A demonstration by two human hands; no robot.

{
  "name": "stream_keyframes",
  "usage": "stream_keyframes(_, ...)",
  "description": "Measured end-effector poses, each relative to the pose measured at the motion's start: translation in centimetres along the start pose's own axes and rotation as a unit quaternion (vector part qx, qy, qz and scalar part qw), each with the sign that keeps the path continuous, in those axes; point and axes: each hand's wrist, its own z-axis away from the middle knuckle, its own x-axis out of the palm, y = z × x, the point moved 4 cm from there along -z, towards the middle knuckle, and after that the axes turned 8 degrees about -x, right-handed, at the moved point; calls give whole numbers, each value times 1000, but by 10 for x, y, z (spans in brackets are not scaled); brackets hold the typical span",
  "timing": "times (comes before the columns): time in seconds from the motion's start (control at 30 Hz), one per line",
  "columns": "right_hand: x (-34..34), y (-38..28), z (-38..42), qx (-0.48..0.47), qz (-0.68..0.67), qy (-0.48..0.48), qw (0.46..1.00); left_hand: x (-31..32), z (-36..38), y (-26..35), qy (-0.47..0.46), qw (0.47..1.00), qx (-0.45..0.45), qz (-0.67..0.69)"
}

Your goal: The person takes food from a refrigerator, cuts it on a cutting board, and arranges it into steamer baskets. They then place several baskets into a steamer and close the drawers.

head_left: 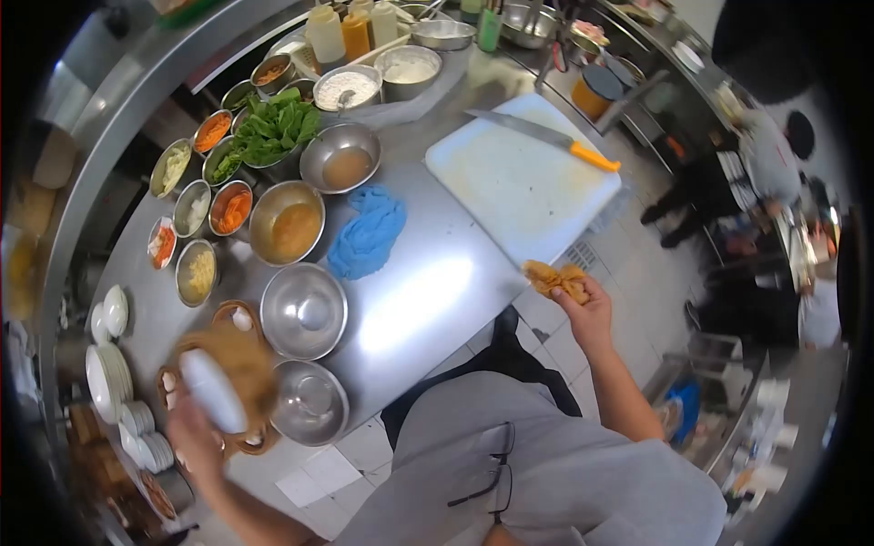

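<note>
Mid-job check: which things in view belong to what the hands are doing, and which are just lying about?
In use, apparently:
crumpled brown thing, in the right hand
white dish, at the left hand, blurred

Lying about, apparently:
knife
cutting board
blue cloth

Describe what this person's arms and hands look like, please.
The right hand is ungloved, with no ring or watch visible. Its forearm is bare below a loose, plain grey sleeve. The left forearm is bare too; the left hand is too blurred for fine details.
</note>
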Motion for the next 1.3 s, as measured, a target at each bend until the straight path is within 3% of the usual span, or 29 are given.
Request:
stream_keyframes(0.03, -7, 7, -25, -40, 28, -40, 998, 51, 18, 49, -79, 993, -59, 59)
stream_keyframes(0.07, -15, 14, -51, -65, 77, -57, 993, 98, 33, 113, -128, 991, 19, 42)
stream_keyframes(0.13, -32, 24, -99, -40, 69, -95, 992, 167, 59, 210, -261, 962, -81, -10)
stream_keyframes(0.17, -38, 25, -122, -29, 71, -123, 989, 217, 61, 200, -202, 976, 79, 5)
stream_keyframes(0.2, -41, 17, -143, -36, 14, -116, 992, 242, 62, 213, -237, 971, 13, -40)
stream_keyframes(0.23, -51, 15, -166, -36, 11, -117, 992, 260, 61, 224, -235, 971, 12, -42)
stream_keyframes(0.3, -70, 13, -205, -58, 21, -109, 992, 284, 59, 224, -181, 980, -20, -86)
stream_keyframes(0.37, -90, 7, -241, -36, 69, -109, 991, 291, 55, 233, -152, 983, -19, -101)
stream_keyframes(0.47, -119, 15, -279, -33, 5, -57, 998, 282, 29, 276, -97, 988, 20, -121)
stream_keyframes(0.53, -138, 20, -291, 17, -26, 0, 1000, 287, -2, 303, -73, 997, -2, -28)
stream_keyframes(0.63, -165, 33, -294, 89, -53, 33, 994, 343, -58, 303, -62, 995, 61, -51)
stream_keyframes(0.67, -173, 32, -291, 89, -44, 39, 994, 371, -73, 299, -71, 987, 5, -143)
stream_keyframes(0.77, -214, 28, -277, 89, -23, 95, 991, 406, -105, 301, -96, 963, -60, -243)
stream_keyframes(0.8, -228, 24, -272, 33, -20, 107, 994, 412, -116, 300, -102, 957, -84, -258)
stream_keyframes(0.83, -244, 19, -263, -20, -17, 120, 992, 419, -127, 284, -113, 955, -68, -267)
stream_keyframes(0.9, -287, 28, -247, -12, 8, 151, 988, 436, -146, 262, -145, 974, 69, -161)
stream_keyframes(0.93, -309, 33, -245, -19, 33, 159, 987, 429, -140, 301, -150, 970, 87, -172)
stream_keyframes(1.0, -350, 42, -242, -2, 57, 198, 979, 397, -101, 404, -178, 983, 39, 5)
stream_keyframes(1.03, -370, 48, -245, 4, 85, 216, 973, 399, -96, 429, -180, 983, 42, -11)
stream_keyframes(1.1, -407, 66, -259, 33, 120, 222, 967, 412, -96, 486, -136, 976, 172, 15)
stream_keyframes(1.13, -424, 77, -263, 50, 167, 226, 958, 431, -100, 499, -142, 975, 173, -5)
stream_keyframes(1.23, -469, 114, -278, 59, 108, 231, 965, 512, -104, 506, -132, 959, 233, -96)
stream_keyframes(1.3, -495, 138, -282, 80, 80, 257, 960, 562, -101, 500, 51, 931, 301, -201)
